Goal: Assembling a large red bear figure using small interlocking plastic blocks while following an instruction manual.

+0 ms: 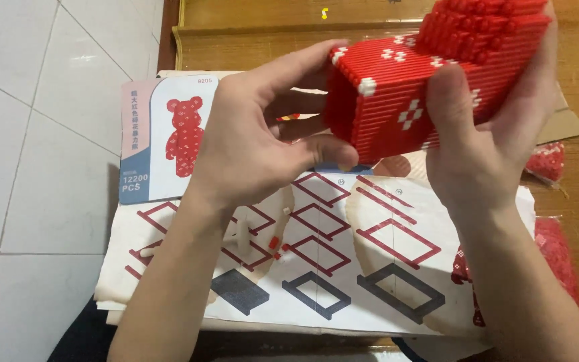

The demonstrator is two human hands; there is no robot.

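Observation:
A large red block model (pixel 397 100) built of tiny bricks, with white flower-like dots, is held up above an instruction sheet (pixel 343 261). My right hand (pixel 484 141) grips its right side and underside, thumb across the front face. My left hand (pixel 263 134) touches its left edge, fingers curled at the corner, thumb under the lower front edge. A stepped red upper part (pixel 484 27) rises at the model's top right.
The instruction sheet shows red and dark frame diagrams, and a box lid with a red bear picture (pixel 169 134) lies beside it. Bags of red bricks (pixel 557 248) sit at the right on a wooden surface (pixel 256 40). White floor tiles (pixel 41 134) fill the left.

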